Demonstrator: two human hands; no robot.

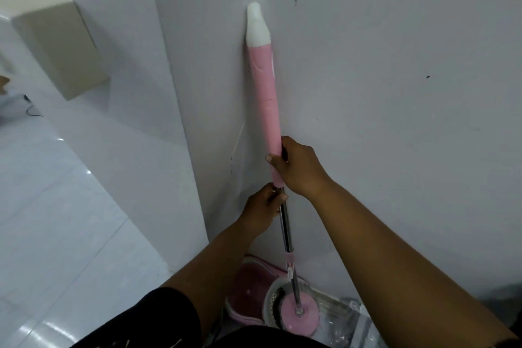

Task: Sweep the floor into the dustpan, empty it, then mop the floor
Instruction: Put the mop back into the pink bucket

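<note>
The person holds a mop (267, 110) upright in 2 hands, close to a white wall (381, 65) at a corner. The right hand (296, 167) is wrapped around the lower end of the mop's long pink grip, fingers curled behind it and the thumb across the front. The left hand (262, 210) sits just below, its fingers closed around the shiny metal pole (285, 232) right where the pole leaves the pink grip. The 2 hands are nearly touching.

The white cap (257, 27) at the top of the grip lies against the wall or just beside it; I cannot tell which. The pole runs down to a round pink mop head (299, 312), which sits at the round white spinner basket (278, 295) of a pink bucket (248, 291). The bucket stands on the floor at the foot of the wall, between the person's forearms in this view. Whether the mop head rests inside the basket or hangs just above it is unclear.

A clear plastic object (347, 316) lies just right of the bucket. The glossy white tiled floor (56, 220) stretches off to the left, where a beige box (59, 48) stands and a thin black cable (32, 110) lies near it. Black clothing (158, 319) shows at the bottom edge.
</note>
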